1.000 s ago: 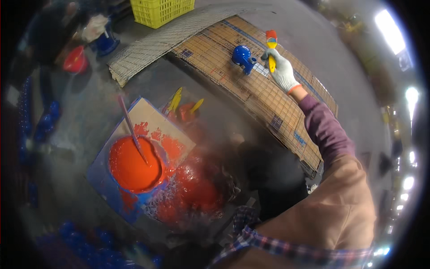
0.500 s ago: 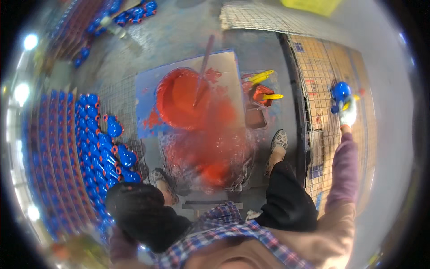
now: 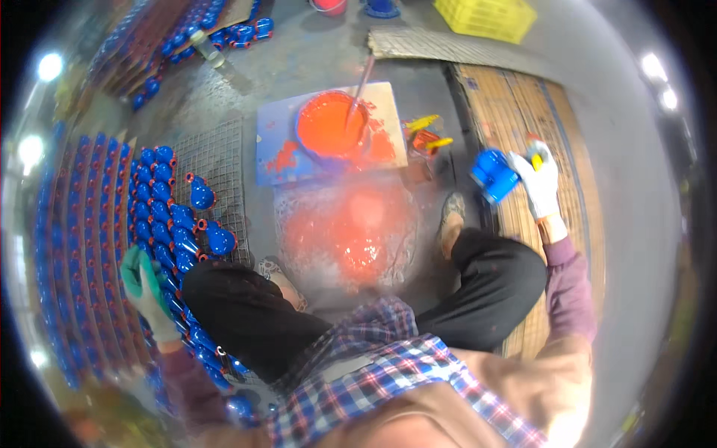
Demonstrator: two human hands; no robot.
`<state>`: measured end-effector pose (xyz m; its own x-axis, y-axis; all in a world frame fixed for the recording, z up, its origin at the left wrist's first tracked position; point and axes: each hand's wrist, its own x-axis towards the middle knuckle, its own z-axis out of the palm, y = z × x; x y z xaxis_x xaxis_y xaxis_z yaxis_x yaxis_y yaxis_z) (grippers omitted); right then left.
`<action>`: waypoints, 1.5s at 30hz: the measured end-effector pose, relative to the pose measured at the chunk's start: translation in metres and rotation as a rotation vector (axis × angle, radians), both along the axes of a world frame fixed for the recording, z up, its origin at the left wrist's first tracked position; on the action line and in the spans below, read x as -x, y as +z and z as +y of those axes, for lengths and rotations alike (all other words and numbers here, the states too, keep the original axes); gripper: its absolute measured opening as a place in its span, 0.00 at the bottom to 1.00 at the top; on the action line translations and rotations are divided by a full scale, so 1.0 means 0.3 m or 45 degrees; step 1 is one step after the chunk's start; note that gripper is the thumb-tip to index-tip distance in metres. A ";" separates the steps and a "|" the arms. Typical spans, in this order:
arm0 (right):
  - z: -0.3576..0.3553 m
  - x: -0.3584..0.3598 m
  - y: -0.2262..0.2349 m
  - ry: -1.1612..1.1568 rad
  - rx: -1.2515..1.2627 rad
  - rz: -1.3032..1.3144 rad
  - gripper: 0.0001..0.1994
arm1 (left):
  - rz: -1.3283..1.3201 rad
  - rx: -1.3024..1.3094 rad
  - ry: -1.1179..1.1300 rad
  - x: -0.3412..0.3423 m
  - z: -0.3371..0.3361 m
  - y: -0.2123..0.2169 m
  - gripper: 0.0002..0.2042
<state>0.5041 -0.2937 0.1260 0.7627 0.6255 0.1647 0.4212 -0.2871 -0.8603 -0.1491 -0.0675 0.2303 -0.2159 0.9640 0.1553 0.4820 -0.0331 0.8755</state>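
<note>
My right hand (image 3: 541, 187), in a white glove, is closed around a paintbrush with a yellow handle (image 3: 537, 161); red shows near the brush's tip. Against its fingers, on the left, is a glossy blue fitting (image 3: 494, 175), held over the edge of the slatted surface. My left hand (image 3: 149, 287), in a white glove with green fingers, is raised beside the rows of blue fittings (image 3: 160, 213). Its fingers look loosely apart, with nothing visible in them. Several of those fittings have red ring ends.
A tub of orange-red paint (image 3: 332, 123) with a stick (image 3: 362, 86) stands on a stained board (image 3: 272, 149). Nearer is a paint-covered plastic sheet (image 3: 351, 231). Yellow-handled brushes (image 3: 424, 122) lie right of the tub. Wire mesh (image 3: 216, 149) is at left, a yellow crate (image 3: 485, 19) far right.
My right hand has come left and nearer with the blue fitting and brush. My left hand has risen into clear view beside the rows of fittings. The whole view has shifted.
</note>
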 end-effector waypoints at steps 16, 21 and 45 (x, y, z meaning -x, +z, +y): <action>0.177 0.922 0.506 0.556 -0.014 0.977 0.16 | -0.456 -0.297 -1.034 -0.714 -0.430 -0.163 0.23; 0.179 0.934 0.460 0.764 -0.082 0.895 0.22 | -0.559 0.157 -1.211 -0.560 -0.374 -0.155 0.23; 0.653 0.701 -0.019 0.264 -0.089 -0.168 0.15 | -1.475 1.283 -0.824 -0.368 -0.015 -0.230 0.20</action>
<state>0.2939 -0.0978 0.1202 0.5882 0.7499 0.3026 0.5751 -0.1249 -0.8085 -0.0388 -0.0720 0.1612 0.6831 0.5420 -0.4894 -0.2614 0.8072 0.5292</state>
